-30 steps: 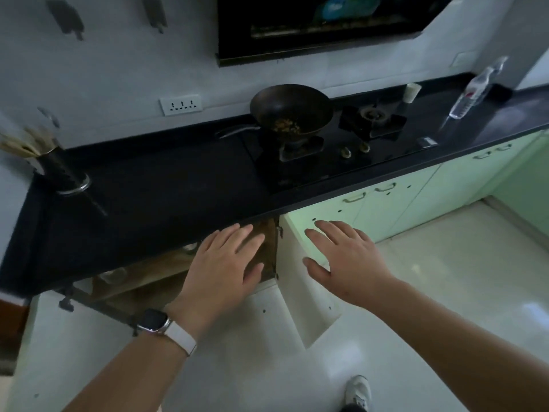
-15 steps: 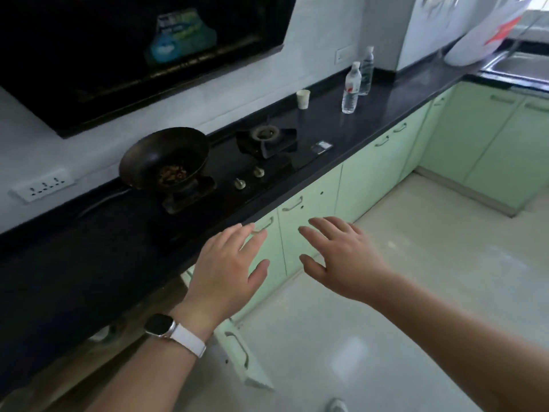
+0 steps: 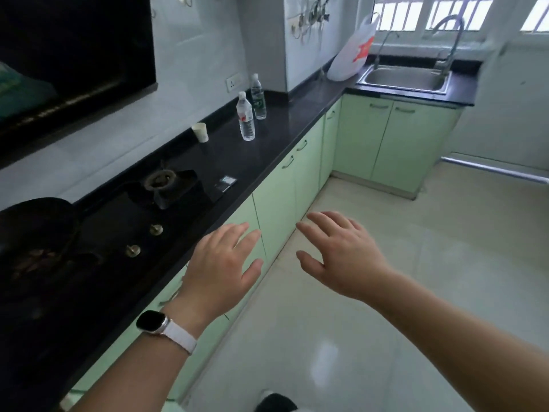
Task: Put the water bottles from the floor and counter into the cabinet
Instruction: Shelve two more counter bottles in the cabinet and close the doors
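Observation:
Two clear plastic water bottles stand upright on the black counter [image 3: 285,135] far ahead: a red-labelled bottle [image 3: 245,116] in front and a green-labelled bottle [image 3: 258,96] just behind it near the wall. My left hand [image 3: 221,269], with a watch on the wrist, hovers open over the counter's front edge. My right hand [image 3: 341,257] is held open over the floor, beside the light green cabinet doors [image 3: 276,200]. Both hands are empty and well short of the bottles. All cabinet doors in view are closed.
A paper cup [image 3: 200,132] stands left of the bottles. A gas hob [image 3: 166,185] and a dark wok [image 3: 32,224] with food occupy the near counter. A steel sink [image 3: 405,78] and a white plastic bag [image 3: 355,52] sit at the far corner. Pale tiled floor [image 3: 401,278] lies to the right.
The view has swung right, away from the open lower cabinet and along the counter; both bottles and the sink have come into view. My hands stay open and empty in front of me.

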Available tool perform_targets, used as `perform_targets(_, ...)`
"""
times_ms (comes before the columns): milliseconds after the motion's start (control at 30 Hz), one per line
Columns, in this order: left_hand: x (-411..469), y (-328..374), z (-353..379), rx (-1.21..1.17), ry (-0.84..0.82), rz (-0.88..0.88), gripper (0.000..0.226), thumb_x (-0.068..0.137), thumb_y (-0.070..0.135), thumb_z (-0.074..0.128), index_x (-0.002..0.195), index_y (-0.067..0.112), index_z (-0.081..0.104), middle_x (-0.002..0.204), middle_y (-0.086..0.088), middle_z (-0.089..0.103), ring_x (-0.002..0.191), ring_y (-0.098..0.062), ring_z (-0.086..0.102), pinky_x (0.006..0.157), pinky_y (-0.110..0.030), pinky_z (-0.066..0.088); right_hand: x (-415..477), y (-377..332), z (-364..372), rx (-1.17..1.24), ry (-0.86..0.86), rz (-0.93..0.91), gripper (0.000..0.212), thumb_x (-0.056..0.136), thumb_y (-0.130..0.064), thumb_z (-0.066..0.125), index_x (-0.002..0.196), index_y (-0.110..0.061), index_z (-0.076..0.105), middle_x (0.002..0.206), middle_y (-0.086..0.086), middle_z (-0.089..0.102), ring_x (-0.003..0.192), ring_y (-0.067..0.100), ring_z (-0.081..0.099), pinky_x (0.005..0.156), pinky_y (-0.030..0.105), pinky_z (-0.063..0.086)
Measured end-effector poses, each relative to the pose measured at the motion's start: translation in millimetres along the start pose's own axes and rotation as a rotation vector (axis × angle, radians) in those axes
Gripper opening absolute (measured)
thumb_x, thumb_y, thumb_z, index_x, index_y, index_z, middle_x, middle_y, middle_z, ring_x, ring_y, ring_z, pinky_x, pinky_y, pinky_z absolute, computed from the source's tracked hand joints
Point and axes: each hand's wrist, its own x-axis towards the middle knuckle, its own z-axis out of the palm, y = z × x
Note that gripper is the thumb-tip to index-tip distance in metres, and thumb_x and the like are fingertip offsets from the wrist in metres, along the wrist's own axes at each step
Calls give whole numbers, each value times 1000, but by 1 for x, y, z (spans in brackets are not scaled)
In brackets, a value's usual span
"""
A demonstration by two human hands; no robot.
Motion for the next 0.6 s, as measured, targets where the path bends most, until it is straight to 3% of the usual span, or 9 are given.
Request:
perform_targets(267,117,-33,62,-74,-34,57,51,91,45,47,128,15,64,131,-9,64,123,-31,58,96,-50,48,70,72,23,-81,42,104,52,91,-54,44,127,-20,61,127,3,62,119,27,54,94,39,46)
perform_targets(600,283,-111,129,-155,0,157,48,92,42,47,126,12,66,129,-10,64,123,-32,57,99,-49,47,230,145,56,-193,-51,161,58,90,-56,41,133,-21,57,133,8,60,121,32,55,99,43,45)
